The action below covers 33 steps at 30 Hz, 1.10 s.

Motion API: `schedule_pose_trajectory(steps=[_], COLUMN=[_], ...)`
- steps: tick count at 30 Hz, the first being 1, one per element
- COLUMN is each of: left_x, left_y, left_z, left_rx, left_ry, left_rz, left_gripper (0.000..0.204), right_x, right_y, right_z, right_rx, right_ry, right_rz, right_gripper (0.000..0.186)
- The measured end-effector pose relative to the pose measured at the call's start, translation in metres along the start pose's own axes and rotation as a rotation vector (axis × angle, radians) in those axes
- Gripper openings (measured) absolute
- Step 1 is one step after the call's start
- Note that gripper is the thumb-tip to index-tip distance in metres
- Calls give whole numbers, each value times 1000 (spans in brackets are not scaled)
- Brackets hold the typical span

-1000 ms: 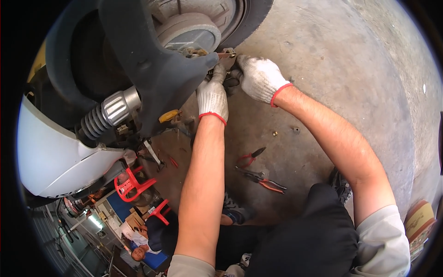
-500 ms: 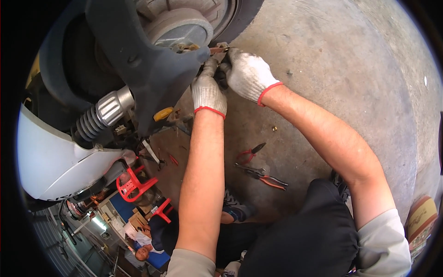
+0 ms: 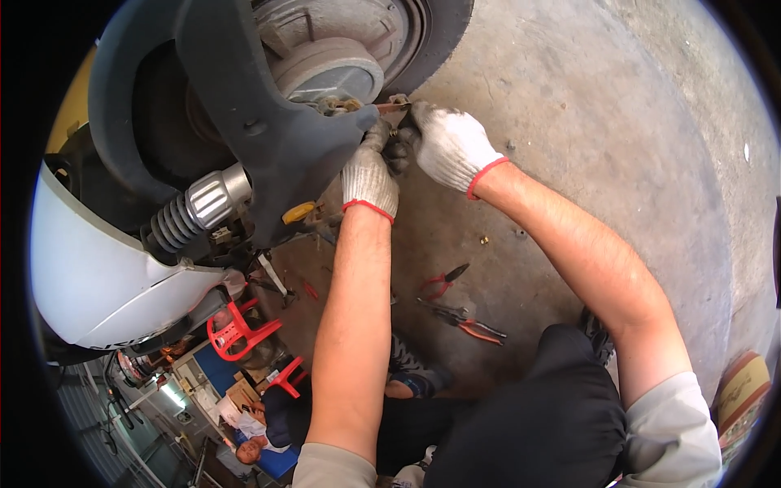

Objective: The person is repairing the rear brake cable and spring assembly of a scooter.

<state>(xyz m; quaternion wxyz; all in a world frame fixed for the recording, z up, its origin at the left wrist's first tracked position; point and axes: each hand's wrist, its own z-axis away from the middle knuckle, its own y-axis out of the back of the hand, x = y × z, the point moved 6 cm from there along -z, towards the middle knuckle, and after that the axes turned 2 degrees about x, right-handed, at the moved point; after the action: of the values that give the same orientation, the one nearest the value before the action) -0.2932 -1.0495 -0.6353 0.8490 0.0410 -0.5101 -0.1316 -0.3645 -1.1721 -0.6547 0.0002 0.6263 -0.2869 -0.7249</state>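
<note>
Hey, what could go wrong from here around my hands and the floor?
The left hand and right hand, in white knit gloves with red cuffs, are close to the flat copper-coloured metal piece; an edge might snag the knit. The small brass-coloured part on the grey concrete floor could get kicked away. The red-handled pliers, also lying there, might get stepped on.

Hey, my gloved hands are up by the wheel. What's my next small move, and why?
Perhaps steady the reddish-brown metal piece with your right hand, since its fingertips are at that piece's outer end, while your left hand is just below, by the dark grey arm.
</note>
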Motion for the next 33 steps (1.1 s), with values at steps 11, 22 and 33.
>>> schedule_pose_trajectory(steps=[11,22,33], left_x=[-6,-9,-8], left_y=[-3,0,0], left_z=[-7,1,6], left_rx=[40,-25,-14], left_ry=[-23,1,-7], left_rz=[73,174,152], left_gripper=[8,14,20], right_x=[19,9,13], right_y=[35,15,-11], right_z=[-15,-47,-43], right_rx=[144,8,13], right_ry=[119,328,236], right_rz=[-28,-191,-388], right_gripper=[31,22,22])
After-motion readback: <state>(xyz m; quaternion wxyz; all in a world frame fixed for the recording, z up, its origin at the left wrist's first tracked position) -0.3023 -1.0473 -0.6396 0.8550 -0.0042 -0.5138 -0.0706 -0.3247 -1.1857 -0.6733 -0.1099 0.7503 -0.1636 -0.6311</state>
